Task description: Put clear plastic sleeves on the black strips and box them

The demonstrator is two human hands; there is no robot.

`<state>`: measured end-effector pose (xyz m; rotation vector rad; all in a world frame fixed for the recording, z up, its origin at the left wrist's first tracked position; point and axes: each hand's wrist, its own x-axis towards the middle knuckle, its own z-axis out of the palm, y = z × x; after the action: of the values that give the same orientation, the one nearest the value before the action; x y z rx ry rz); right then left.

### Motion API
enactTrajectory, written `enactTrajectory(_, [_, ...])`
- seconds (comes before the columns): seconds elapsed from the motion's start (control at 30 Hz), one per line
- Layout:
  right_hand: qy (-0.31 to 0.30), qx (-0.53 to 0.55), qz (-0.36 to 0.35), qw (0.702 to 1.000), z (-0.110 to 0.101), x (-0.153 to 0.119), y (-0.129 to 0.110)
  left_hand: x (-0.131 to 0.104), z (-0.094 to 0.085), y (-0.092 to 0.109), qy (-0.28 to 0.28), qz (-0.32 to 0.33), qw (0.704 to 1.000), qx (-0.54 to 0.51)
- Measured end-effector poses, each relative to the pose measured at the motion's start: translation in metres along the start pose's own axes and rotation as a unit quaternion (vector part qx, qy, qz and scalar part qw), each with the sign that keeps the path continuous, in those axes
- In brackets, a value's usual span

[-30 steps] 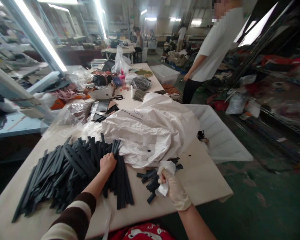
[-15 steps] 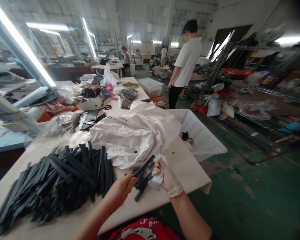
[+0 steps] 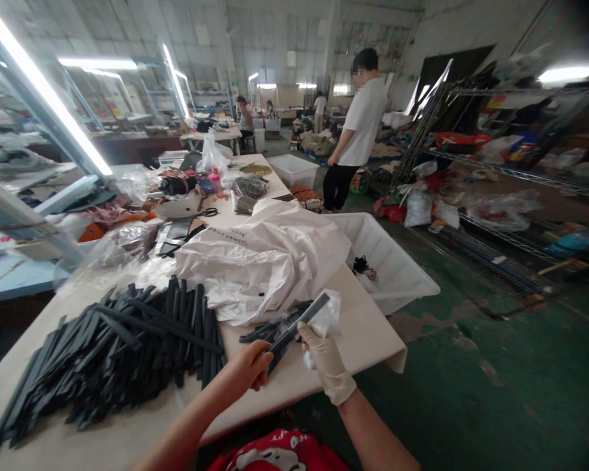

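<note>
Dark strip: we locate the strip [image 3: 315, 309] above the table [image 3: 368, 347], between our two hands.
Left hand: our bare left hand [image 3: 243, 373] grips the strip at its near, left end, fingers closed.
Right hand: our gloved right hand [image 3: 328, 367] is clenched on a white sheet [image 3: 332, 315]; we cannot tell whether it is cloth or film, nor whether the fingers also pinch the strip.
Long axis: the strip runs diagonally from the left hand, away from us and rightward, its far end over the white sheet.
Nearer hand: we have the left at the near end; the right lies beside the middle, on the right side of the strip.
Loose strips: we see a small heap [image 3: 256, 332] just beyond the hands and a large pile [image 3: 137, 343] left of the left hand.
Far limit: a white sack [image 3: 269, 258] lies beyond the small heap.
Edges: we work near the front table edge; the right corner lies past the gloved hand, with tabletop between.
White bin: the bin [image 3: 412, 281] stands beyond the right table edge.
</note>
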<state>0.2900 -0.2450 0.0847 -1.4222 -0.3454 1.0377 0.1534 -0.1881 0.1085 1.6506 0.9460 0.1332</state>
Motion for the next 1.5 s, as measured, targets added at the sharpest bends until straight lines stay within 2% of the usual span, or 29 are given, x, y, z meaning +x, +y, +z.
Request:
enactTrajectory(0.07, [-0.008, 0.004, -0.014, 1.000, -0.001, -0.003, 0.002, 0.002, 0.002, -0.004, 0.059, 0.029, 0.998, 0.004])
enactTrajectory(0.17, [-0.091, 0.039, -0.014, 0.995, -0.006, -0.002, 0.002, 0.002, 0.001, -0.006, 0.127, 0.066, 0.989, 0.046])
enactTrajectory(0.23, [-0.082, 0.106, 0.004, 0.991, -0.014, 0.005, -0.002, -0.001, -0.001, -0.006, 0.120, 0.064, 0.987, 0.088])
enactTrajectory(0.3, [-0.021, 0.181, 0.009, 0.983, -0.021, 0.012, -0.006, -0.004, 0.003, -0.007, 0.104, 0.046, 0.988, 0.108])
enactTrajectory(0.37, [0.015, 0.204, 0.018, 0.979, -0.019, 0.015, -0.002, -0.002, 0.012, -0.009, 0.106, 0.026, 0.989, 0.100])
enactTrajectory(0.5, [-0.033, 0.158, 0.074, 0.984, -0.009, 0.007, 0.022, 0.010, 0.029, -0.016, 0.140, 0.034, 0.985, 0.099])
enactTrajectory(0.63, [-0.028, 0.221, 0.087, 0.971, -0.028, 0.025, 0.027, 0.016, 0.028, -0.030, 0.054, 0.017, 0.996, 0.069])
enactTrajectory(0.73, [-0.030, 0.257, 0.114, 0.959, -0.039, 0.043, 0.020, 0.023, 0.030, -0.028, 0.001, 0.000, 1.000, 0.017])
enactTrajectory(0.8, [-0.030, 0.267, 0.148, 0.952, -0.033, 0.044, 0.020, 0.032, 0.035, -0.020, 0.014, -0.002, 1.000, 0.024])
enactTrajectory(0.9, [-0.050, 0.285, 0.176, 0.941, -0.016, 0.034, 0.026, 0.048, 0.042, -0.009, 0.068, 0.024, 0.994, 0.076])
enactTrajectory(0.97, [-0.065, 0.271, 0.189, 0.942, -0.010, 0.031, 0.029, 0.059, 0.039, -0.008, 0.085, 0.043, 0.986, 0.134])
enactTrajectory(1.03, [-0.060, 0.243, 0.207, 0.946, -0.014, 0.038, 0.029, 0.071, 0.030, -0.011, 0.095, 0.033, 0.970, 0.219])
enactTrajectory(1.13, [-0.026, 0.258, 0.200, 0.945, -0.029, 0.062, 0.023, 0.094, 0.010, -0.016, 0.121, -0.010, 0.936, 0.331])
enactTrajectory(1.23, [-0.018, 0.311, 0.183, 0.932, -0.038, 0.083, 0.017, 0.117, -0.007, -0.013, 0.140, -0.029, 0.920, 0.364])
enactTrajectory(1.3, [-0.036, 0.318, 0.191, 0.928, -0.037, 0.088, 0.012, 0.123, -0.011, -0.006, 0.160, -0.010, 0.918, 0.363])
enactTrajectory(1.37, [-0.063, 0.312, 0.175, 0.932, -0.032, 0.084, 0.008, 0.119, -0.009, 0.001, 0.158, 0.033, 0.932, 0.326])
enactTrajectory(1.43, [-0.087, 0.286, 0.137, 0.944, -0.026, 0.077, 0.004, 0.108, -0.002, 0.007, 0.109, 0.059, 0.965, 0.230])
enactTrajectory(1.5, [-0.094, 0.226, 0.082, 0.966, -0.020, 0.068, 0.000, 0.095, 0.007, 0.009, 0.055, 0.040, 0.991, 0.114])
